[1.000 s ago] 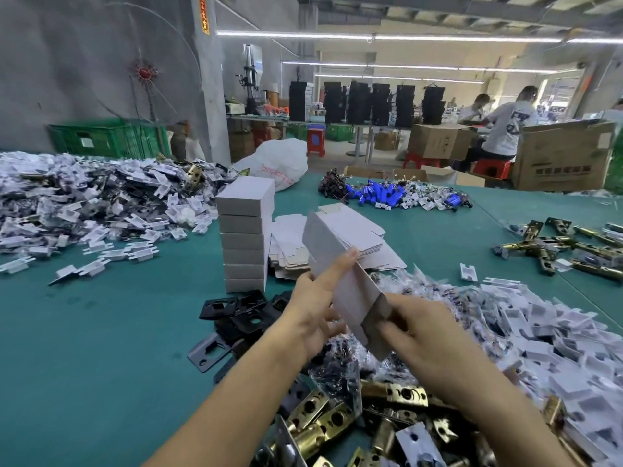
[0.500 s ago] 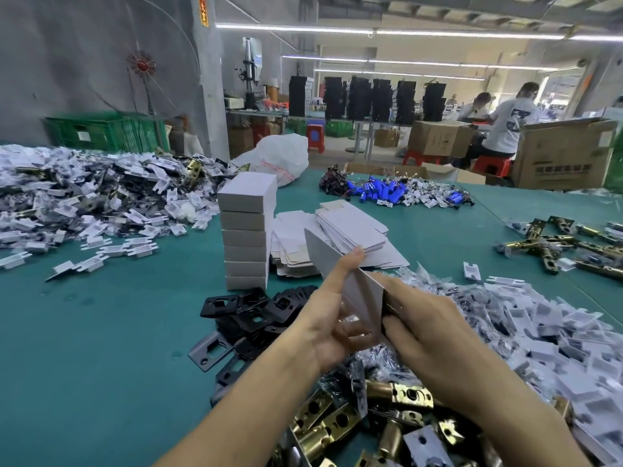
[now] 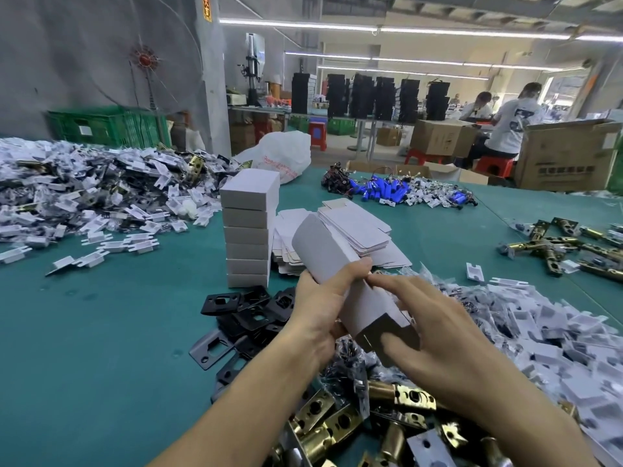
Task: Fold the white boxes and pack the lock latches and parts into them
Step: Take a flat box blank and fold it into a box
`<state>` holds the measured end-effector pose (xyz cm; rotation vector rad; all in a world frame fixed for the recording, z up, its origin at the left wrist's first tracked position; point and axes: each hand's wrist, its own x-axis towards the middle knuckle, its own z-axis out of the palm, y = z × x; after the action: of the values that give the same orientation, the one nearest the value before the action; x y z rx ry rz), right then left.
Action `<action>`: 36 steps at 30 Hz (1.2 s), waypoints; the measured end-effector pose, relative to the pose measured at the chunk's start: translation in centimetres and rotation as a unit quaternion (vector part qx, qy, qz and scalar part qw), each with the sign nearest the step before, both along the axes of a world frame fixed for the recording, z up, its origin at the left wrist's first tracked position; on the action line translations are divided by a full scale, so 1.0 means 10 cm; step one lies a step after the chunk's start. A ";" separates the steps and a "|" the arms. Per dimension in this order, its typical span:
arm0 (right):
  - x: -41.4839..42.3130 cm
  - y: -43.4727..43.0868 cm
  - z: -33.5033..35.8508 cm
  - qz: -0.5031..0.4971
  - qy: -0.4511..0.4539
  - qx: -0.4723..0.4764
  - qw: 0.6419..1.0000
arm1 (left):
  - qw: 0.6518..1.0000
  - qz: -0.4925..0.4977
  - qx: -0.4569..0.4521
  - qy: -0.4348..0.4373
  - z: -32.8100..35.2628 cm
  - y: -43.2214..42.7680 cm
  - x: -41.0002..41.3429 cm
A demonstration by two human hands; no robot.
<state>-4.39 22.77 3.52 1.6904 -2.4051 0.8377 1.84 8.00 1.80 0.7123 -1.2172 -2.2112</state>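
Note:
A white box [image 3: 332,264] is held in the air above the table, opened into a long tube that points away from me. My left hand [image 3: 320,308] grips its left side with the thumb laid over the top. My right hand [image 3: 435,332] holds the near end, thumb pressing on the brown flap [image 3: 381,326]. Brass lock latches [image 3: 340,423] lie in a heap under my forearms. Black strike plates [image 3: 249,311] lie to the left of my hands. Flat unfolded white boxes [image 3: 357,227] sit behind the held one.
A stack of folded white boxes [image 3: 249,227] stands left of the flat ones. White plastic parts are heaped at the far left [image 3: 84,197] and at the right [image 3: 556,332]. More brass latches [image 3: 566,244] lie far right. Blue batteries [image 3: 381,190] lie at the back.
The flat white box has been pushed open into a tube. My right hand has moved onto its near end flap, and my left thumb now lies over the top.

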 end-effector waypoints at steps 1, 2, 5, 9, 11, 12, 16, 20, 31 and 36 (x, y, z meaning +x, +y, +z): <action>0.01 -0.01 0.01 0.000 -0.007 -0.008 1.000 | 1.000 0.013 -0.016 0.011 0.00 0.00 0.00; 0.02 -0.01 0.01 -0.004 -0.018 -0.017 1.000 | 0.999 0.027 -0.036 0.025 0.01 -0.01 0.00; 0.02 -0.03 0.02 -0.008 -0.042 -0.062 0.997 | 0.984 0.073 -0.151 0.051 0.02 -0.03 0.02; 0.02 -0.06 0.02 -0.002 -0.099 -0.172 0.980 | 0.956 0.057 -0.279 0.077 0.02 0.02 0.05; 0.02 -0.07 0.05 -0.004 -0.141 -0.215 0.966 | 0.952 0.015 -0.292 0.097 0.02 0.04 0.08; 0.01 -0.06 0.07 -0.005 -0.156 -0.230 0.961 | 0.950 -0.005 -0.292 0.107 0.03 0.05 0.09; -0.02 -0.05 0.08 0.025 -0.278 -0.214 0.936 | 0.953 -0.083 -0.260 0.131 0.06 0.09 0.10; -0.03 -0.07 0.05 0.080 -0.426 -0.202 0.878 | 0.967 -0.102 -0.197 0.122 0.09 0.08 0.13; 0.00 -0.16 -0.09 0.052 -0.450 -0.197 0.869 | 0.947 -0.266 -0.100 0.150 0.12 0.01 0.20; 0.02 -0.15 -0.03 0.095 -0.488 -0.172 0.850 | 0.962 -0.202 -0.134 0.127 0.17 -0.04 0.21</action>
<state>-4.21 21.25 3.19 1.5557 -2.2756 2.4771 3.91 7.63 3.48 0.0672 -1.5896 -2.2937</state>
